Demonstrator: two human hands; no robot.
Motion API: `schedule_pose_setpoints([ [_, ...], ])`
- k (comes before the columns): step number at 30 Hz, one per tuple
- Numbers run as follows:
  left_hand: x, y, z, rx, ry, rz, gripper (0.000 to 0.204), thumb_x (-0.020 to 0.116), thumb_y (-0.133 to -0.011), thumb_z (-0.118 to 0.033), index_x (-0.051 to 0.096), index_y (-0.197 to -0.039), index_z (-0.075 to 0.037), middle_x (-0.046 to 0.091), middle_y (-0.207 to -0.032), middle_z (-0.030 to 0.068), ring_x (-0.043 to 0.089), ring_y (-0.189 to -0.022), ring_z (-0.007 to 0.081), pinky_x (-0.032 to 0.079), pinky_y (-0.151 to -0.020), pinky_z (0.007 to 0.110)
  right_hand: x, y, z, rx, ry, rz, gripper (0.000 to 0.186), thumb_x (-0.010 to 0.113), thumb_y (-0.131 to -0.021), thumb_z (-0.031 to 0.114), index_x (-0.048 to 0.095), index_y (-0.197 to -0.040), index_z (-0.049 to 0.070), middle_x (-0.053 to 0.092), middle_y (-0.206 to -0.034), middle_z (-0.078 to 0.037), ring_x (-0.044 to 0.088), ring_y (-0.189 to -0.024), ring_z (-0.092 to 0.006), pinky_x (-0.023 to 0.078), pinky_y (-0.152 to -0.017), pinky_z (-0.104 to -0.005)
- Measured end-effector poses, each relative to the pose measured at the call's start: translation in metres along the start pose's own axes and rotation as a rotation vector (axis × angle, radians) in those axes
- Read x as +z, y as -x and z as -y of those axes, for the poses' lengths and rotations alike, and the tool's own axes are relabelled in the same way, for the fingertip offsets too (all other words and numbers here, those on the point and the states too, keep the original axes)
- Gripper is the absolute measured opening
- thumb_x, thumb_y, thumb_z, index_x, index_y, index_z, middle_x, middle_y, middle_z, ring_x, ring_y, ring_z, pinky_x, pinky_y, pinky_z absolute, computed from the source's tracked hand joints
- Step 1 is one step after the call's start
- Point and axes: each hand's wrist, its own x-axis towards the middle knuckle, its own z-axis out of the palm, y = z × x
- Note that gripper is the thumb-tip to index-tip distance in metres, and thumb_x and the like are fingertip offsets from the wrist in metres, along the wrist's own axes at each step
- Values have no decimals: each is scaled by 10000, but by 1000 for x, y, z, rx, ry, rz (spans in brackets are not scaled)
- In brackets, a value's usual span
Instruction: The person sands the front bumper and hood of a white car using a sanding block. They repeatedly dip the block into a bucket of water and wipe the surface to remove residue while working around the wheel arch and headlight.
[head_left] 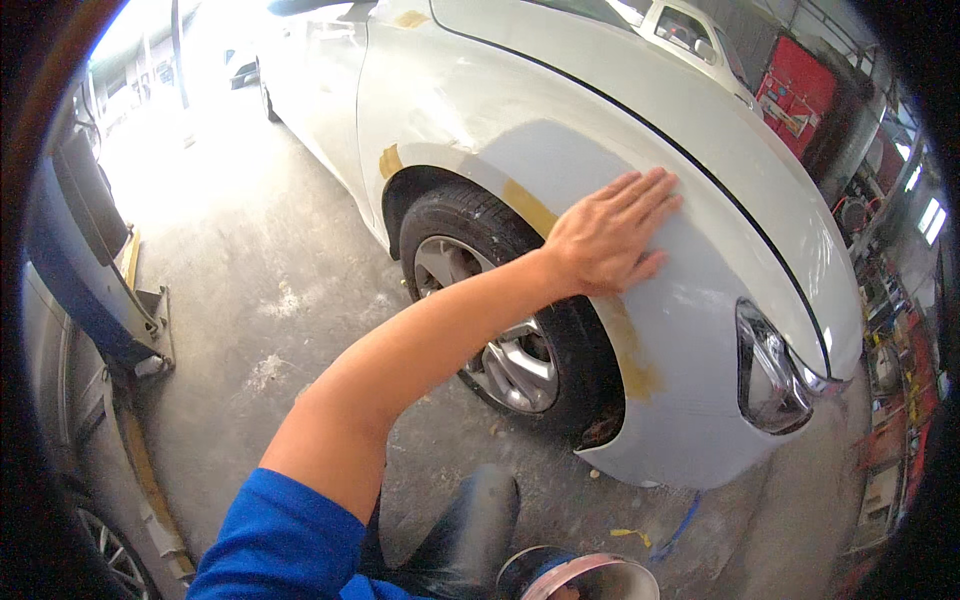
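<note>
My left hand (612, 235) lies flat on the front fender (700, 330) of a white car, fingers stretched out and the thumb apart. Under and around it the fender has a dull grey patch, with yellowish-brown patches (528, 205) along the wheel arch. Below my forearm is the front wheel (525, 365), with a black tyre and silver spokes. A round bucket (625, 572) stands at the bottom edge. A small skin-coloured patch shows inside its rim, perhaps my right hand (566, 593); its fingers cannot be made out.
The headlight (772, 370) sits at the fender's front end. A blue lift post (85, 260) and another car's wheel (112, 550) are at the left. A red cabinet (795, 95) and cluttered shelving (890, 390) line the right. Blue and yellow strips (680, 525) lie on the concrete floor.
</note>
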Motion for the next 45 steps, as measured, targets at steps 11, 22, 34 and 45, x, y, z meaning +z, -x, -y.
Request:
schedule_pose_setpoints([
  [11, 22, 2, 8, 177, 105, -64, 720, 541, -997, -477, 496, -1477, 57, 412, -1604, 254, 354, -1527, 354, 242, -1283, 460, -32, 114, 37, -265, -283, -541, 399, 687, -984, 262, 639, -1307, 32, 688, -1243, -121, 659, -1114, -291, 531, -928, -463],
  [22, -3, 5, 115, 506, 499, 87, 735, 699, -934, -431, 469, -1501, -23, 386, -1628, 209, 325, -1543, 341, 261, -1281, 460, 87, 299, 93, -457, -711, -804, 391, 748, -958, 147, 626, -1311, 32, 694, -1249, -82, 687, -1107, -241, 569, -931, -404],
  [34, -56, 43, 210, 358, 90, 97, 739, 641, -968, -423, 417, -1557, -38, 390, -1646, 143, 329, -1546, 308, 254, -1295, 472, 234, 288, 164, -682, -848, -328, 485, 703, -907, -68, 594, -1360, 68, 669, -1302, -81, 668, -1177, -257, 561, -985, -421],
  [45, -52, 7, 183, 388, 45, 159, 657, 491, -1024, -393, 411, -1573, -41, 367, -1663, 153, 292, -1565, 317, 215, -1298, 480, 274, 208, 306, -1885, 725, -930, 670, 708, -895, 173, 487, -1508, 20, 429, -1606, -228, 424, -1490, -392, 379, -1191, -511],
])
